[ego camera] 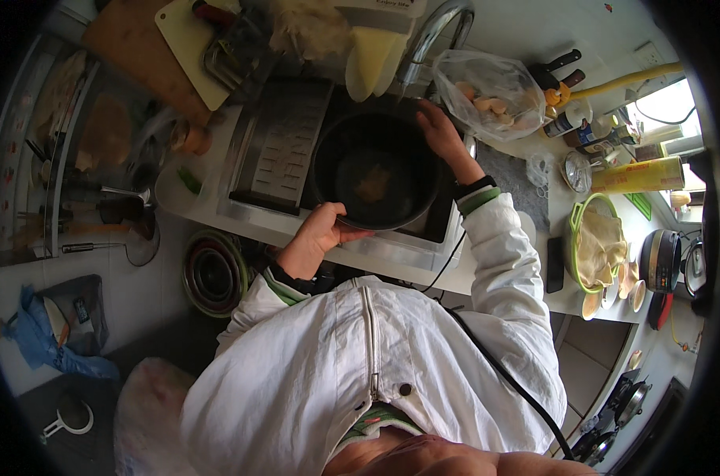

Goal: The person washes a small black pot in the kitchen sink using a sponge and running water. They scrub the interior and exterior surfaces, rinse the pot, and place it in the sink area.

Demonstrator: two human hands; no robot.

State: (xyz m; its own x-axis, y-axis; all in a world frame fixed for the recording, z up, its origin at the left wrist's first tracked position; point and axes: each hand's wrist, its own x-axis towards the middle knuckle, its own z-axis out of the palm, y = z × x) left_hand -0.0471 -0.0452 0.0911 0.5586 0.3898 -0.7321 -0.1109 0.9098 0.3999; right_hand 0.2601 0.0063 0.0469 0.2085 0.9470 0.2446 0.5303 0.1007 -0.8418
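Note:
A dark round pot [375, 169] is over the sink [446, 229], with a brownish patch at its bottom. My left hand [321, 235] grips its near rim, thumb on top and fingers beneath. At the far right side of the pot, my right hand [440, 131] is raised beside the rim near the faucet [416, 56]; whether it touches the pot is hard to tell. A metal drainer tray [288, 143] with slots lies across the left part of the sink.
Right of the faucet sits a clear plastic bag [491, 95] with eggshells. Knives [562, 62] and jars stand behind it. A green-rimmed basket [574, 238] holds a beige cloth-like thing. Cutting boards [187, 53] lean at the back left. Stacked basins [214, 273] are below the counter's left.

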